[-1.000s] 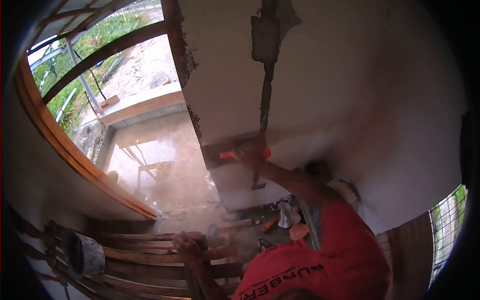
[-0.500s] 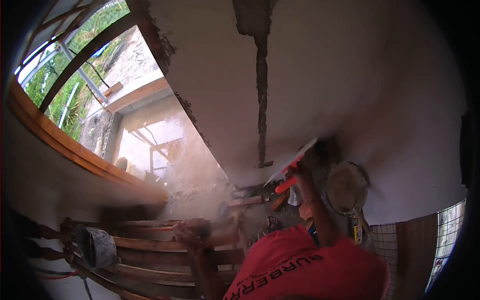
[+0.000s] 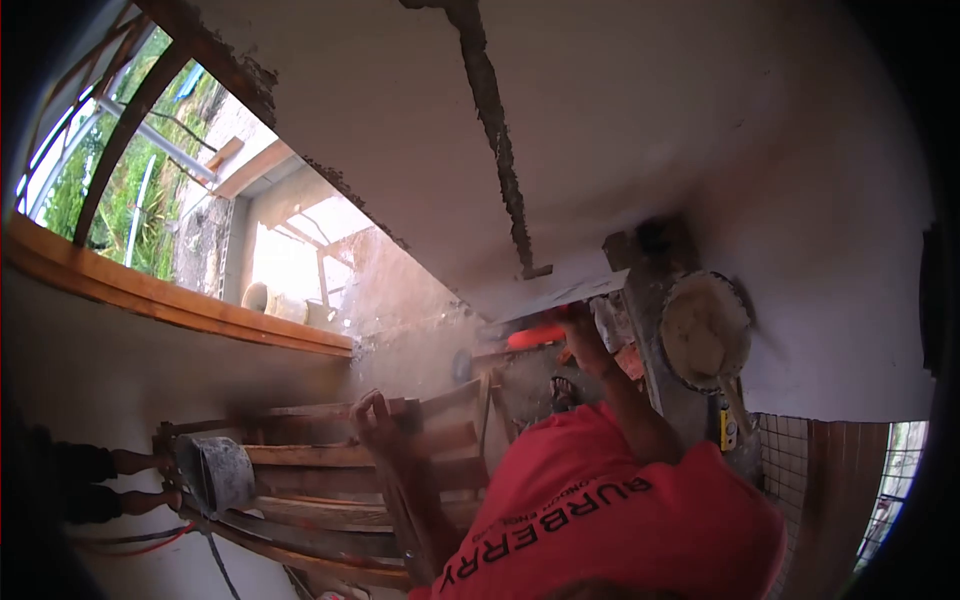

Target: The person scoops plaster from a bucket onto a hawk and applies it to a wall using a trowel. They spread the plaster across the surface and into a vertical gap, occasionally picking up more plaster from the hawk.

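My right hand (image 3: 582,336) grips the orange handle (image 3: 535,335) of a plastering trowel (image 3: 560,297), whose flat blade lies low against the white plastered wall (image 3: 640,120). A dark vertical groove (image 3: 497,150) runs down the wall to just above the blade. My left hand (image 3: 375,415) is closed around a rail of the wooden scaffold frame (image 3: 300,455) below me. A round pan of grey mortar (image 3: 705,330) sits on a wooden post just right of my right hand.
A grey bucket (image 3: 215,472) hangs on the scaffold's left end. Two bare legs of a person (image 3: 120,480) show at the left edge. A wood-framed window opening (image 3: 180,300) lies to the left, and wire mesh (image 3: 790,460) is at the lower right.
My right hand has carried the trowel from the middle of the wall down and right to beside the mortar pan. The view has tilted; my left hand stays on the scaffold rail.
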Available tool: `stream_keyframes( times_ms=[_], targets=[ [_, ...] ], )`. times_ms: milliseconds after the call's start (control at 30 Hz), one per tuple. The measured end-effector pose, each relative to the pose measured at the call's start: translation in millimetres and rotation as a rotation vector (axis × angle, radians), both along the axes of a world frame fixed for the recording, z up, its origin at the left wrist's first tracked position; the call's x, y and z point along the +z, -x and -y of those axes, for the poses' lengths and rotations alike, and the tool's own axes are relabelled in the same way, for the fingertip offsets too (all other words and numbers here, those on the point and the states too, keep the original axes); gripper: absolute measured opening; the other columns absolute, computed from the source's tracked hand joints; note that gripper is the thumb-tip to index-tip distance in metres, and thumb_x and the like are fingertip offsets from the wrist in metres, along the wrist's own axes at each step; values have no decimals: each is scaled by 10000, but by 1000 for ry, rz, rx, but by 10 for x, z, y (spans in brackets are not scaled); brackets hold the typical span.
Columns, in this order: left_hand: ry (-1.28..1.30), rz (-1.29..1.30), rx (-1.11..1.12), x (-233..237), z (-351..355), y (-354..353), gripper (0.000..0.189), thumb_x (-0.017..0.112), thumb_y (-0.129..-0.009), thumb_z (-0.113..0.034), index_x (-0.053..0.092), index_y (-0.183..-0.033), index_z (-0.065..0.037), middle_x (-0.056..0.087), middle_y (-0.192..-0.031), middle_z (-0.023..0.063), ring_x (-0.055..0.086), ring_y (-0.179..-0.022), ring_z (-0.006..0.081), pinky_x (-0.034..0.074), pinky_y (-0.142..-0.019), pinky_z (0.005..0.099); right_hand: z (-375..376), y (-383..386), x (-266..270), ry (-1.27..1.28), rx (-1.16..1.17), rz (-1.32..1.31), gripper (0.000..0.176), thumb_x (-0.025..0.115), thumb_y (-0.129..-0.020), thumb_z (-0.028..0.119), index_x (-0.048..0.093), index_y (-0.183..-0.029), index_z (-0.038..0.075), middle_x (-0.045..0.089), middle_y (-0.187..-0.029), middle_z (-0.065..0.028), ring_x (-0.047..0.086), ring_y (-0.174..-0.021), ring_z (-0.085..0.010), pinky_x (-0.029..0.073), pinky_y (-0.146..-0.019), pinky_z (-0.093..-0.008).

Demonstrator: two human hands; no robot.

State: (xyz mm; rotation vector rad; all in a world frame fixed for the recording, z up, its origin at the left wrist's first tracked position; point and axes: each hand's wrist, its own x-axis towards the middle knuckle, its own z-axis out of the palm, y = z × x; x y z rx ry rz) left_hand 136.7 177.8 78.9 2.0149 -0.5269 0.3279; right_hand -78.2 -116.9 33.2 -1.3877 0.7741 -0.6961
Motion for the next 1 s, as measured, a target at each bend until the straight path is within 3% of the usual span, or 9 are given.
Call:
stream_keyframes(
  times_ms=[133, 233, 300, 400, 533, 700, 833, 933, 1000],
  targets=[
    [-4, -82, 66, 40, -239, -37, 164, 598, -970, -164, 598, -887, -23, 657, -933, 91, 596, -928, 187, 472, -872, 335, -151, -167, 59, -388, 65, 185, 246, 606, -885, 216, 701, -969, 5, 693, -948, -62, 633, -933, -157, 472, -863, -318],
    [-1, -76, 117, 82, -447, 42, 173, 600, -966, -155, 597, -850, -26, 654, -934, 88, 593, -910, 183, 472, -863, 336, 16, -243, -154, 167, 178, 37, 328, 635, -920, 284, 635, -1119, 24, 652, -1065, -57, 608, -992, -202, 448, -915, -344],
    [71, 121, 55, 190, -315, 113, 177, 595, -963, -137, 600, -823, -29, 651, -938, 88, 593, -888, 181, 474, -857, 339, 42, -263, -273, 55, 204, -11, 286, 631, -917, 257, 643, -1073, 17, 665, -1007, -59, 613, -978, -180, 458, -890, -334],
    [257, -4, -93, 621, 335, 566, 112, 586, -946, -97, 629, -874, -22, 657, -981, 93, 607, -910, 187, 478, -853, 333, 23, -259, -803, 114, 185, 18, 205, 579, -931, 192, 636, -1016, 15, 662, -891, -74, 622, -912, -175, 481, -830, -327],
    [-453, -101, -740, 165, 756, 679, 284, 611, -866, -50, 624, -1148, -18, 635, -1104, 180, 601, -1087, 313, 467, -949, 394, -162, -280, -416, -67, 76, 6, 206, 551, -946, 200, 615, -1027, 21, 635, -898, -70, 613, -832, -186, 491, -779, -324],
    [-500, 138, -748, -50, 1674, 1246, 557, 608, -846, -39, 451, -1380, -61, 518, -1282, 214, 485, -1208, 381, 403, -1010, 452, -237, -229, -218, -390, 34, 51, 305, 550, -965, 275, 559, -1143, 27, 583, -992, -71, 558, -941, -122, 469, -818, -309],
    [-506, -126, -800, -249, 1914, 1172, 583, 604, -787, -36, 452, -1349, 10, 510, -1260, 211, 488, -1176, 376, 393, -1004, 454, -156, 108, 143, -580, 189, 253, 332, 513, -990, 281, 544, -1208, 32, 599, -1017, -103, 582, -960, -184, 475, -852, -332],
    [-454, 146, -834, -417, 1904, 979, 476, 549, -890, -20, 454, -1355, -62, 523, -1192, 228, 509, -1105, 425, 428, -935, 484, 97, 840, 412, 34, 456, -163, 325, 491, -1006, 276, 541, -1240, 56, 617, -1083, -88, 608, -999, -188, 508, -815, -335],
    [-341, -48, -793, -597, 1850, 794, 446, 534, -903, -42, 458, -1342, -64, 536, -1190, 217, 547, -1070, 385, 442, -923, 451, 264, 1490, 263, 492, 531, -256, 307, 479, -1006, 238, 536, -1250, 60, 625, -1087, -133, 609, -1025, -241, 508, -812, -376]
  ],
)
